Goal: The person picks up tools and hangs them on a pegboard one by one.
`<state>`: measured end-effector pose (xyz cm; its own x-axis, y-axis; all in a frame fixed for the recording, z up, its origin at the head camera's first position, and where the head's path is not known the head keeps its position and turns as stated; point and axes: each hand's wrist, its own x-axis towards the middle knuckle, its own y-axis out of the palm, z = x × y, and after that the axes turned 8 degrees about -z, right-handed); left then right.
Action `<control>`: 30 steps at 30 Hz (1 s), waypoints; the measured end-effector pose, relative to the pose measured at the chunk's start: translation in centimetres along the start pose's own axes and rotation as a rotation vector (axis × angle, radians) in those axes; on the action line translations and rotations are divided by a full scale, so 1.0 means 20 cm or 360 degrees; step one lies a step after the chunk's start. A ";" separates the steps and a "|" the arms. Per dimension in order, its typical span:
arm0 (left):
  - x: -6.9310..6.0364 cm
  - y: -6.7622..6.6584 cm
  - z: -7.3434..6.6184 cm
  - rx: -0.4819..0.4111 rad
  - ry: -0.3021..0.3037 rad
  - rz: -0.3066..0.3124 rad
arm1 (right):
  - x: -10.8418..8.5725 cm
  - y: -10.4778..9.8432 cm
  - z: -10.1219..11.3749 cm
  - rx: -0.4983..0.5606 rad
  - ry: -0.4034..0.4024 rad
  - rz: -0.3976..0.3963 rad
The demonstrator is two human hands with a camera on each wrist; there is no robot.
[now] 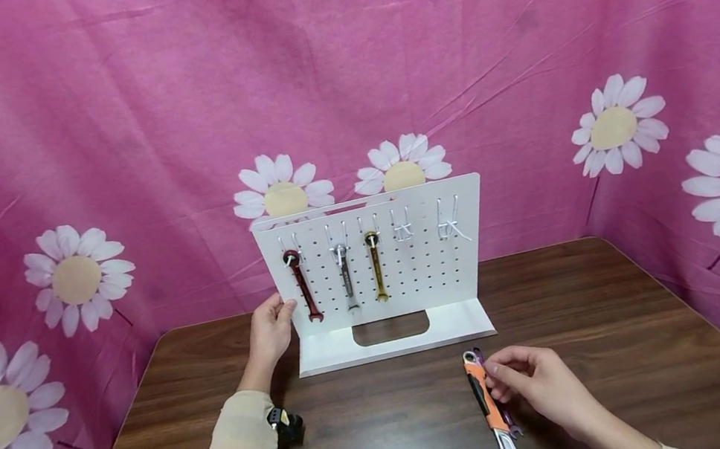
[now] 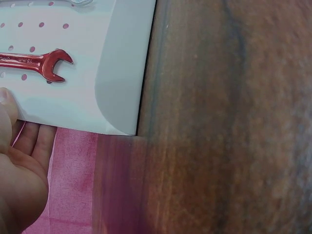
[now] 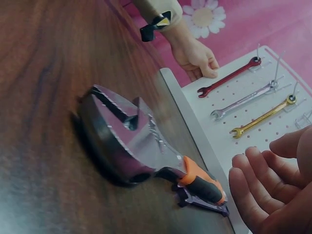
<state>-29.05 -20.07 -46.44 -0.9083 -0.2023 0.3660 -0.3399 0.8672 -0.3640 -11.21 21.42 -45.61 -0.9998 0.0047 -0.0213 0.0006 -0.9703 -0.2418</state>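
At the left edge of a white pegboard point(image 1: 434, 275), my left hand point(image 1: 272, 330) grips it, thumb on the front and fingers behind. Red point(image 1: 304, 287), silver point(image 1: 347, 278) and yellow point(image 1: 376, 267) wrenches hang from its hooks. An adjustable wrench with an orange and black handle point(image 1: 482, 394) lies on the table, a purple wrench point(image 1: 513, 423) close along its right side. Beside their upper ends is my right hand point(image 1: 548, 385). Its fingers are loosely bent with nothing visible between them in the right wrist view; whether they touch the purple wrench, I cannot tell.
Two pairs of white hooks point(image 1: 449, 227) on the board's right part hold no wrench. The board's base point(image 1: 328, 352) stands on the brown wooden table point(image 1: 370, 418). Behind and at both sides hangs a pink cloth point(image 1: 186, 126) with white flowers.
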 end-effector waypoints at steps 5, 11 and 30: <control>0.00 0.00 0.00 -0.0007 -0.0002 0.0006 | -0.02 0.00 -0.03 -0.0005 0.0002 0.0056; -0.01 0.00 0.00 -0.0002 -0.0009 0.0014 | -0.03 0.00 -0.02 -0.0007 0.0047 0.0082; -0.01 0.00 -0.01 -0.0010 0.0022 0.0000 | -0.05 0.05 -0.08 -0.0363 0.0161 0.0015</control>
<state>-28.82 -20.01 -46.38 -0.9048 -0.1961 0.3780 -0.3384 0.8699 -0.3587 -10.27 20.76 -47.50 -0.9924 0.0314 -0.1187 0.0260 -0.8909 -0.4534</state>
